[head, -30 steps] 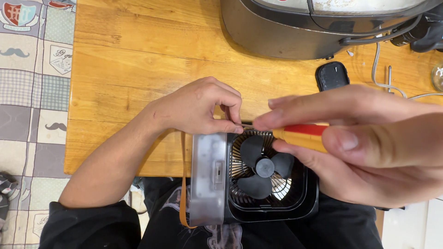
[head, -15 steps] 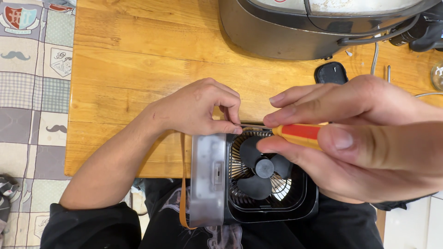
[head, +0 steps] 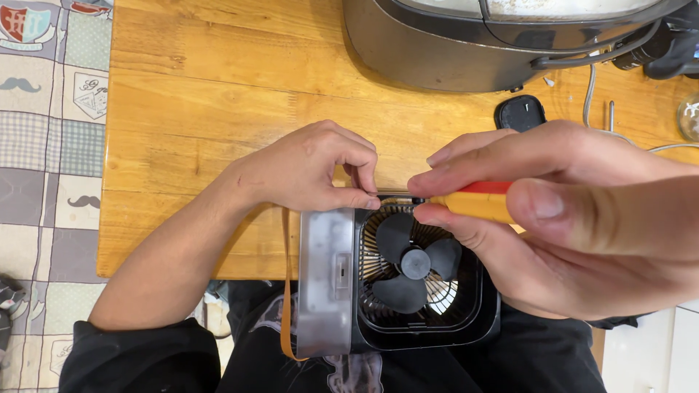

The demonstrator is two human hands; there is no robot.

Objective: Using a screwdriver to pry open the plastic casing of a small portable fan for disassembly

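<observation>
The right hand has slid a touch lower and nearer the small black fan than it was half a second ago, so the yellow-and-red screwdriver now reaches the fan's top edge; the left hand has not budged. The right hand's fingers are curled close together around the screwdriver handle, thumb pressed along its side, tip pointing left at the fan's upper rim. The left hand's fingers are bent down, thumb and forefinger pinched at the fan's top left corner, just beside the screwdriver tip. The fan rests over the near edge of the wooden tabletop, blades facing up, with its translucent grey side panel on the left.
</observation>
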